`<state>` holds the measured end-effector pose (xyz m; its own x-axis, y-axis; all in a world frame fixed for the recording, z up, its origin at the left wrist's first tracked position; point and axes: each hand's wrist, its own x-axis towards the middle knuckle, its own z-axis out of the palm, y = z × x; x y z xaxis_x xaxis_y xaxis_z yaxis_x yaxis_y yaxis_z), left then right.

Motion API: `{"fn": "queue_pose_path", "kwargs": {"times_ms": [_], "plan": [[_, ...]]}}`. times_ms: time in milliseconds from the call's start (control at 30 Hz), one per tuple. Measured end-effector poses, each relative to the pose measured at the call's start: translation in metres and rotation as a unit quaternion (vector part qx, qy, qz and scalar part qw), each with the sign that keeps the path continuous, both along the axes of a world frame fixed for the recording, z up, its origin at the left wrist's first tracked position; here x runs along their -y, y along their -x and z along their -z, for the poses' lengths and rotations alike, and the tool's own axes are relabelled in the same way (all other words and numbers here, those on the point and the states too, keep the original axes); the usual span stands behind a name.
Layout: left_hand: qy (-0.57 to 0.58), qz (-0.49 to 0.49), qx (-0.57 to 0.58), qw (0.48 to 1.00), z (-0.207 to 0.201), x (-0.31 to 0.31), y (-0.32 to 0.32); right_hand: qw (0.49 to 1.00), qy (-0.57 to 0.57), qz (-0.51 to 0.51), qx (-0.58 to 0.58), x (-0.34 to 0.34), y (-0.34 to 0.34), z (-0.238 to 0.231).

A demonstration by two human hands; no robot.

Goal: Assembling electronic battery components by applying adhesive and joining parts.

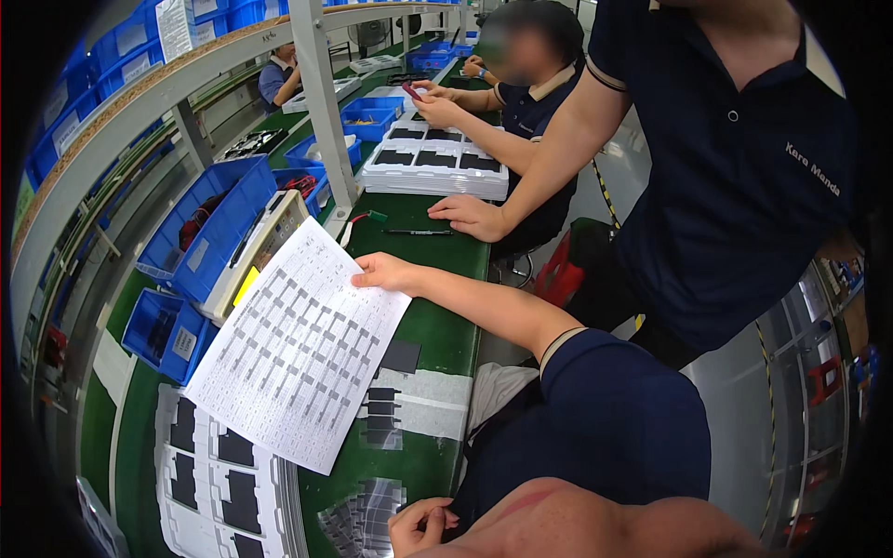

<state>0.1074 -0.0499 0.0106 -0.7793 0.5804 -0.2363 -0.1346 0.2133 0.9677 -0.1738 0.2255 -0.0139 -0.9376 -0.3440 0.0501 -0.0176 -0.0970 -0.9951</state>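
My right hand [383, 272] pinches the upper right edge of a white printed sheet [302, 339] covered with grey blocks and rows of small print. The sheet is tilted above the green bench and hides part of the white tray below. At the bench's near edge my left hand [421, 526] has its fingers curled; whether anything is inside them is hidden. Beside that hand lie several transparent film pieces with dark rectangles [365, 517]. Another dark strip piece [381, 409] lies on a pale patch [433, 402] of the bench, with a dark grey square [401, 357] just beyond.
A stack of white trays [284, 507] with black flat parts stands at lower left, another tray stack [433, 177] farther off. Blue bins [209, 228] and a beige device [263, 251] line the back. A co-worker's hand [470, 216] rests near a black pen [419, 232].
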Motion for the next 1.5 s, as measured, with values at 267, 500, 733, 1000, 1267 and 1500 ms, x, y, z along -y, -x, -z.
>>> {"fn": "queue_pose_path", "kwargs": {"times_ms": [267,500,733,1000,1267,1500], "plan": [[0.012,-0.007,0.036,0.999,-0.008,-0.004,0.0,1.0,0.017,-0.004,0.004,-0.002,0.004,0.001],[-0.014,-0.017,0.031,0.999,0.005,-0.001,-0.002,1.0,0.021,-0.012,0.002,0.0,0.004,0.002],[-0.041,-0.014,0.023,0.999,0.004,-0.001,-0.001,1.0,0.012,-0.013,0.012,-0.004,0.005,0.002],[-0.056,-0.012,0.026,0.998,0.005,0.001,-0.002,0.999,0.007,-0.005,0.032,0.001,0.0,-0.004],[-0.033,0.0,0.03,0.999,-0.009,-0.003,0.001,1.0,0.002,-0.011,0.007,-0.003,0.002,-0.002],[-0.028,0.003,0.048,0.998,-0.014,-0.004,0.003,1.0,-0.001,-0.011,0.009,-0.003,0.002,-0.004]]}}
